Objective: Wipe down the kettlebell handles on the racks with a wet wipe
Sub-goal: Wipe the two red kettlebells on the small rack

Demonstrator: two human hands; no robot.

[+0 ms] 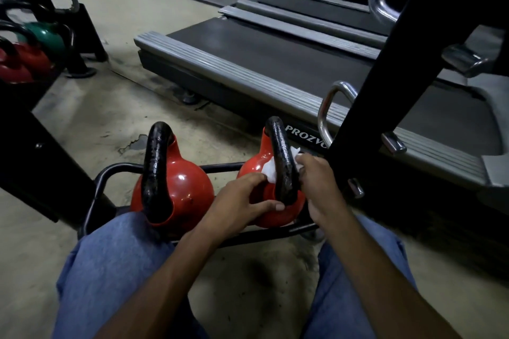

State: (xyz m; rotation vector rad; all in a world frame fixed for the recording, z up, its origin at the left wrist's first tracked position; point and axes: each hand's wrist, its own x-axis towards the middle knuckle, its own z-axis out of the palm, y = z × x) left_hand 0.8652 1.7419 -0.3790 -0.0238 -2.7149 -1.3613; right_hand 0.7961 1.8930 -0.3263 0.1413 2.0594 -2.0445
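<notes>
Two red kettlebells with black handles sit on a low black rack (115, 170) in front of my knees. The left kettlebell (181, 187) stands untouched. On the right kettlebell (256, 165), a white wet wipe (271, 170) is threaded through the black handle (281, 157). My left hand (237, 206) pinches the wipe on the left side of the handle, thumb resting on the red body. My right hand (316, 181) grips the wipe's other end on the handle's right side.
A treadmill (275, 63) lies just beyond the rack. A black upright post (385, 91) with chrome hooks rises at the right, close to my right hand. Another rack at far left holds red (24, 60) and green (46, 36) kettlebells. My jeans-clad knees frame the bottom.
</notes>
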